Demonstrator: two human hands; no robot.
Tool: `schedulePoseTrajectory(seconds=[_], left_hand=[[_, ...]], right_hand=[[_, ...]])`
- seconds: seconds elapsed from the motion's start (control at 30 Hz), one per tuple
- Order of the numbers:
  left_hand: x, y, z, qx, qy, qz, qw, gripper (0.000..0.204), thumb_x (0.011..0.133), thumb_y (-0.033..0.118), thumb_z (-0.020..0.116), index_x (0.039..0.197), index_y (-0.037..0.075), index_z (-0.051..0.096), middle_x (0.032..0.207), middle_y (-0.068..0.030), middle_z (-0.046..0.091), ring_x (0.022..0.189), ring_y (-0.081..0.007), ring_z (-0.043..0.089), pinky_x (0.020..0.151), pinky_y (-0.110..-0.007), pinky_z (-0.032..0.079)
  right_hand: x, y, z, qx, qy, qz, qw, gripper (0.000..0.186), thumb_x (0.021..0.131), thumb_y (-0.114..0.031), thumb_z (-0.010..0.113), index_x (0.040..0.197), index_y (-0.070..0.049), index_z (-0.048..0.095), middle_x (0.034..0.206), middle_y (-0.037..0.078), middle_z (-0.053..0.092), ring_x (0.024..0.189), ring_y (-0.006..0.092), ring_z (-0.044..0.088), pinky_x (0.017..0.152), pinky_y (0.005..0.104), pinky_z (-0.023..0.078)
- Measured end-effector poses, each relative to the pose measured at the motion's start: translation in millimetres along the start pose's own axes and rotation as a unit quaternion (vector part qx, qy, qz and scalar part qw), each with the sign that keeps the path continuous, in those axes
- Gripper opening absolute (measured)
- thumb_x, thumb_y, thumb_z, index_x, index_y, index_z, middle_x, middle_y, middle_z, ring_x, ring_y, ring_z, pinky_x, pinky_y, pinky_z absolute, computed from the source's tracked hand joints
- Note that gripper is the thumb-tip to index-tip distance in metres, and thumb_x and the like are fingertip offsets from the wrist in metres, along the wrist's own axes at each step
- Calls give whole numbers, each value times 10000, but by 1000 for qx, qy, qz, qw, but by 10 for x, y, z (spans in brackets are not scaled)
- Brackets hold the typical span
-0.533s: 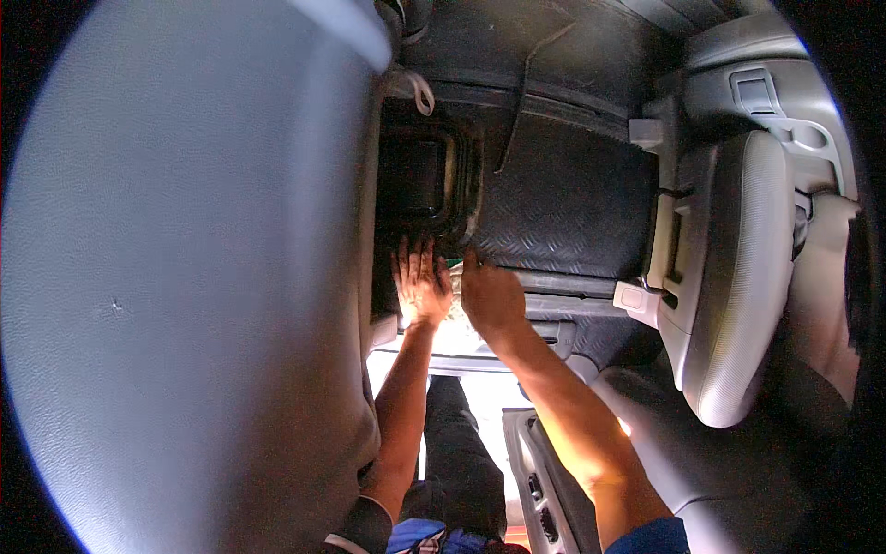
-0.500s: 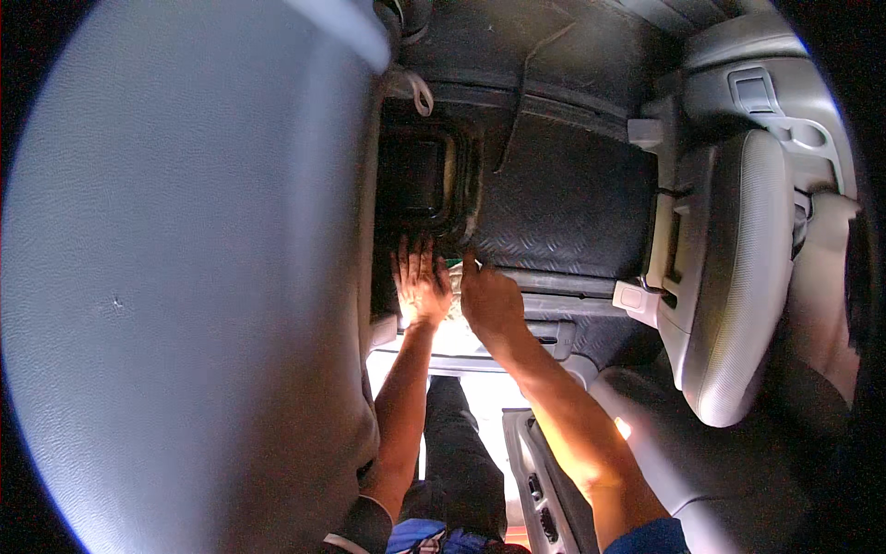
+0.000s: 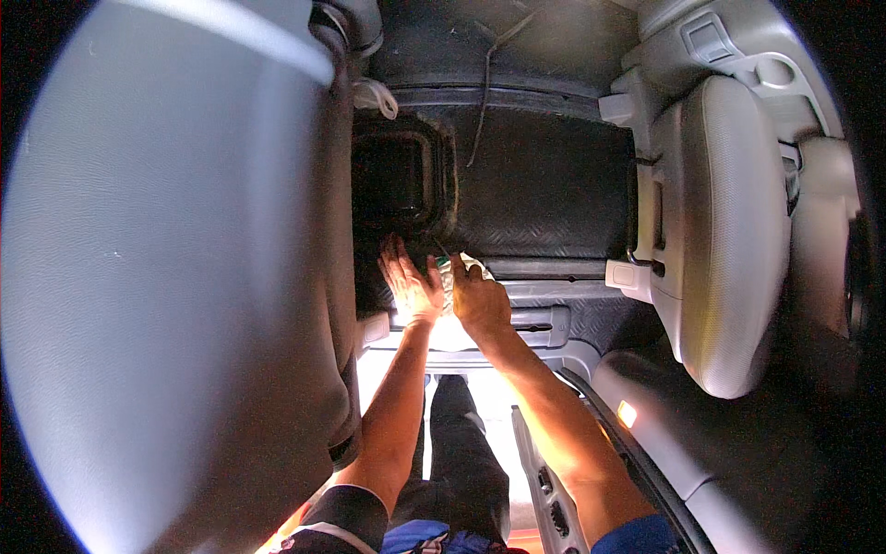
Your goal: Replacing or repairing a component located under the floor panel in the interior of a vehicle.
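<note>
My left hand (image 3: 412, 284) lies flat with its fingers stretched out on the dark floor, by the near edge of a black rectangular recess (image 3: 392, 175). Just right of it, my right hand (image 3: 482, 301) is closed, its index finger pointing forward. A thin dark tip shows ahead of that finger, too small to name; whatever the curled fingers grip is hidden. Between and under the hands is a pale, crumpled bag-like thing (image 3: 448, 294) with a bit of green, partly covered by them and washed out by bright light.
A large grey seat (image 3: 175, 277) fills the left side. On the right stands another grey seat (image 3: 729, 240) beside the black ribbed floor mat (image 3: 554, 194). A thin cord (image 3: 484, 102) lies on the far floor. The door sill and an open door (image 3: 554, 489) are near my legs.
The whole view has shifted, with the seats and floor now further left. More of the pale thing shows around my right hand. Both hands stay close together by the recess.
</note>
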State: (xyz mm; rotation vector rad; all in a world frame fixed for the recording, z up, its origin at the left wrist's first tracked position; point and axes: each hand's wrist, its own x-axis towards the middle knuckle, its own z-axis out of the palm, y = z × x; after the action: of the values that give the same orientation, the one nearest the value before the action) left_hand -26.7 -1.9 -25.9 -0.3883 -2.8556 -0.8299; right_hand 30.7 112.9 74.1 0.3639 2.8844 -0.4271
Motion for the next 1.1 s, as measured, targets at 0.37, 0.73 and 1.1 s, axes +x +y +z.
schedulePoseTrajectory(seconds=[0.37,0.73,1.1], left_hand=[[-30,66,-3,11,23,-18,1000,748,983,345,536,1558,-35,244,1584,-305,267,1503,-457,219,1227,-617,138],[-176,183,-60,-7,35,-12,999,747,985,361,556,1545,-38,266,1561,-332,291,1457,-512,274,1188,-636,219],[-618,84,-180,6,-74,-33,997,822,1000,518,519,1522,-76,295,1558,-357,278,1476,-505,241,1194,-640,183]], right_hand=[[-142,163,262,42,45,-4,998,529,897,-151,571,1409,-28,522,991,234,695,718,343,731,567,424,616],[-182,266,387,102,166,-24,981,538,897,-178,571,1424,-76,532,1078,240,675,778,353,725,631,410,624],[-35,312,260,140,-77,113,981,467,1001,-404,517,1169,31,507,815,246,724,789,412,734,706,512,602]])
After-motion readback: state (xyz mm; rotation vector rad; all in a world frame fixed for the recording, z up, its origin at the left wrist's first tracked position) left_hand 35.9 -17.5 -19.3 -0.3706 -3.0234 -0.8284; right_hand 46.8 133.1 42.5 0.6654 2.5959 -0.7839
